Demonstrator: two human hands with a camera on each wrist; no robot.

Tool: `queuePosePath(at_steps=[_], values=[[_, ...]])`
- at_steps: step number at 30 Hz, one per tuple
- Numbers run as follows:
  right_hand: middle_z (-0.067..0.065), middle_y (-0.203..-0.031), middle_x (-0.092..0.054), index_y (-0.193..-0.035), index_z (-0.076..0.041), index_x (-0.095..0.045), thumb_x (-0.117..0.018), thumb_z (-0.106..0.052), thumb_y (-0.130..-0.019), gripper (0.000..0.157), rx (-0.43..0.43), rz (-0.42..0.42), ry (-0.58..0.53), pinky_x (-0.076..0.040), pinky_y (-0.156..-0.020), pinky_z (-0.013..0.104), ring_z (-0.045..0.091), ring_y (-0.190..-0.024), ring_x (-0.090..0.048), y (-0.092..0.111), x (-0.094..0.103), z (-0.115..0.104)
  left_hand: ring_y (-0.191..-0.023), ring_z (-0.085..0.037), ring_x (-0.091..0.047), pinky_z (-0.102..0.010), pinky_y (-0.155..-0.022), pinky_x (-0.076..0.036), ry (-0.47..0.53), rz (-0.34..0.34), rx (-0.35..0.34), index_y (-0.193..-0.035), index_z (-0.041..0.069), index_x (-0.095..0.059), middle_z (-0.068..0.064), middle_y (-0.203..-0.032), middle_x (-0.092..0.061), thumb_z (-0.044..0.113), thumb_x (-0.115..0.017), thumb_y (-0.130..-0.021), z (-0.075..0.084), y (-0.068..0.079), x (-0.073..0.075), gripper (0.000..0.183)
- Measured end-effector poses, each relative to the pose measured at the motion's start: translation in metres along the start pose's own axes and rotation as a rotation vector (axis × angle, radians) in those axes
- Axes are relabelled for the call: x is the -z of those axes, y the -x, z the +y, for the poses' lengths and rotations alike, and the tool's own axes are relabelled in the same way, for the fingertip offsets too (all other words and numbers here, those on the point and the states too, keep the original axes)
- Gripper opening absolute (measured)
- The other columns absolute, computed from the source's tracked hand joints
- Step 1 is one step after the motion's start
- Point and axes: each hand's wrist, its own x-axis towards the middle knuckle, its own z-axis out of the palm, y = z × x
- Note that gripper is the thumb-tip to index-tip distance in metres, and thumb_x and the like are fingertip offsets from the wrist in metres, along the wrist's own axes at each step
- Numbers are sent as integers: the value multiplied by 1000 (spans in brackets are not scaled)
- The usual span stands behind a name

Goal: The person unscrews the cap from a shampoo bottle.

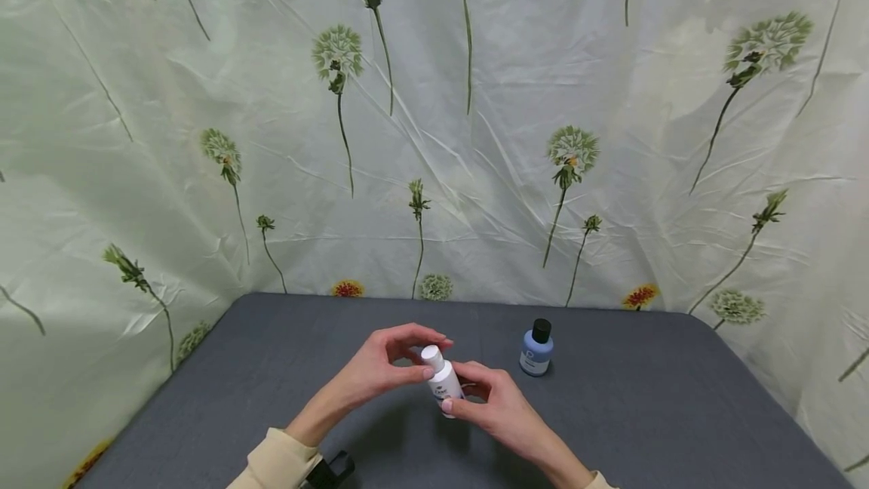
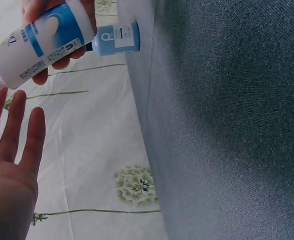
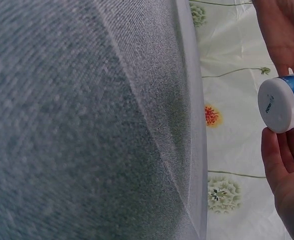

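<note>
Right hand (image 1: 498, 402): grips white bottle (image 1: 445, 379)
Left hand (image 1: 380, 362): fingers extended beside its cap (image 1: 431, 354)
Blue bottle (image 1: 536, 357): upright, right of white bottle

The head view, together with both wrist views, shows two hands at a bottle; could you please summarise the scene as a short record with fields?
Held item: white-and-blue bottle, tilted, raised off the table
Right hand: grips the bottle's body
Left hand: beside the white cap, contact unclear
Second item: light-blue bottle with black cap, upright on the table
Surface: dark gray
Backdrop: pale dandelion-print curtain
</note>
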Motion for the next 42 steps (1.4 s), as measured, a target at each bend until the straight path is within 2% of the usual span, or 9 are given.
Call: queuePosePath(at_steps=[5,8,11,17,21,33,42], values=[[7,-121,-62,-131,-13,-64,-72,-20,-92,40,-4,-9,-13,-49,-94,37,28,-110,-60,1,0,1,-108,-34,-62,-45,-87,-52,112,-42,1,-125,6,-66,-16,-127,-64,5,-66,-93,1,2,4,32],[7,-121,-62,-132,-12,-63,-72,-22,-92,41,-22,-13,-14,-49,-94,38,27,-110,-60,1,0,0,-103,-36,-64,-46,-84,-53,126,-48,13,-124,3,-66,-18,-124,-64,4,-64,-94,2,2,5,30],[7,-121,-62,-132,-12,-63,-71,-24,-93,42,-39,-16,-12,-49,-95,40,26,-109,-60,1,0,-1,-101,-36,-64,-45,-83,-54,107,-33,39,-122,4,-68,-15,-121,-66,6,-65,-94,3,2,5,28],[7,-121,-62,-132,-11,-63,-71,-25,-93,43,-49,-20,-3,-49,-95,43,25,-108,-60,0,-1,-1,-97,-37,-62,-41,-79,-55,0,28,82,-115,10,-71,-8,-113,-70,12,-70,-92,4,2,5,23],[7,-121,-62,-132,-11,-62,-71,-25,-93,43,-43,-21,1,-49,-94,42,26,-108,-60,0,-1,-1,-96,-40,-61,-43,-79,-54,-33,48,73,-112,10,-72,-6,-110,-70,12,-72,-91,4,1,5,21],[7,-120,-62,-132,-11,-63,-71,-23,-92,42,-20,-15,0,-49,-95,38,30,-110,-59,-1,-1,0,-92,-32,-62,-42,-79,-54,-83,81,66,-109,12,-73,-4,-106,-71,12,-75,-89,4,0,4,20],[7,-120,-62,-132,-12,-63,-72,-23,-92,42,-27,-15,-1,-49,-95,42,30,-109,-59,-1,-1,0,-89,-35,-60,-41,-75,-54,-113,98,68,-107,14,-74,-2,-105,-71,14,-76,-88,2,0,4,20]])
